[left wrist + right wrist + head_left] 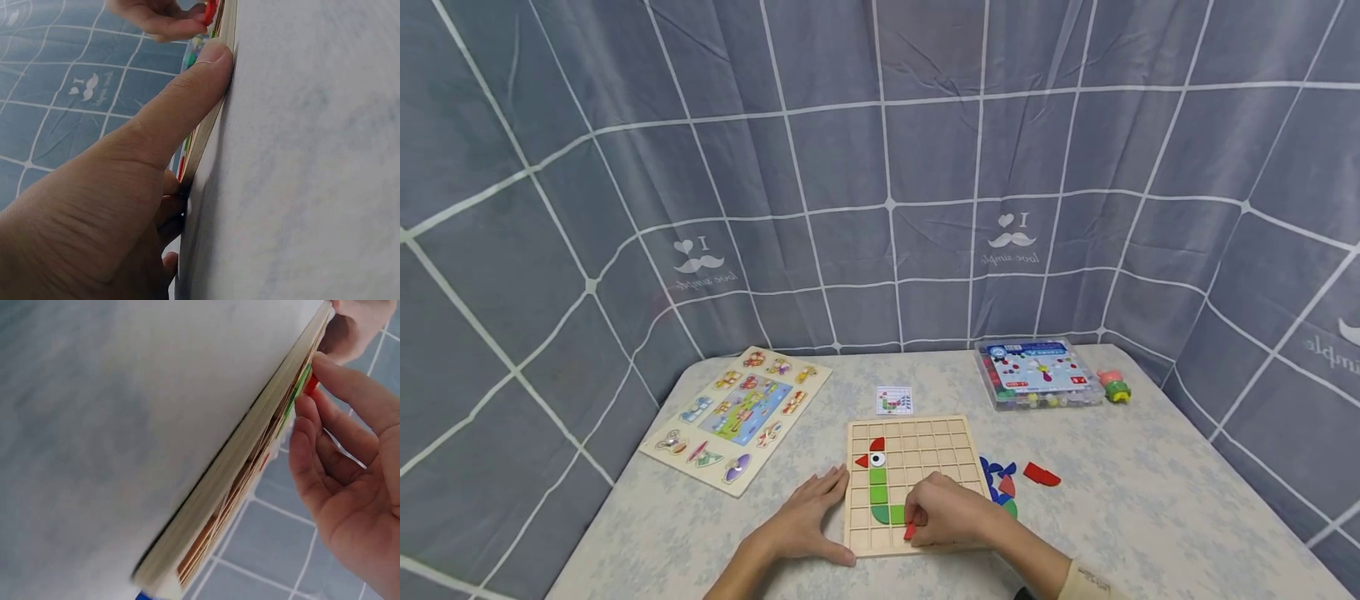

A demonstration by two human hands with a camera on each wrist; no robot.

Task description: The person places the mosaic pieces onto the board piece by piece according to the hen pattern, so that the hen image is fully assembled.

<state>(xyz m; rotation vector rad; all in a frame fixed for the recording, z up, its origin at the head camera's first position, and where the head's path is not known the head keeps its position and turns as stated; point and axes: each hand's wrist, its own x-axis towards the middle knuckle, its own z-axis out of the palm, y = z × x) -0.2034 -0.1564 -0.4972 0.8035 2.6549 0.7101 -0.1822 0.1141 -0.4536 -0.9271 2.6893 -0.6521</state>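
Observation:
A wooden grid board (925,429) lies on the table. On its left columns stand a red quarter-round piece (877,444), a red triangle (861,461), a white eye disc (877,459), green squares (878,494) and a dark green rounded corner piece (881,514). My right hand (947,510) pinches a red piece (910,531) between thumb and finger over the board's lower middle; the fingers hide part of it. My left hand (805,517) rests at the board's left side, its thumb (212,53) against the board's edge and its fingers fairly straight.
Loose blue, red and green pieces (1007,485) lie by the board's right edge, with red pieces (1041,475) farther right. Behind the board is a pattern card (894,401). A picture puzzle (820,375), a clear plastic box (1037,373) and a small toy (1115,387) stand around.

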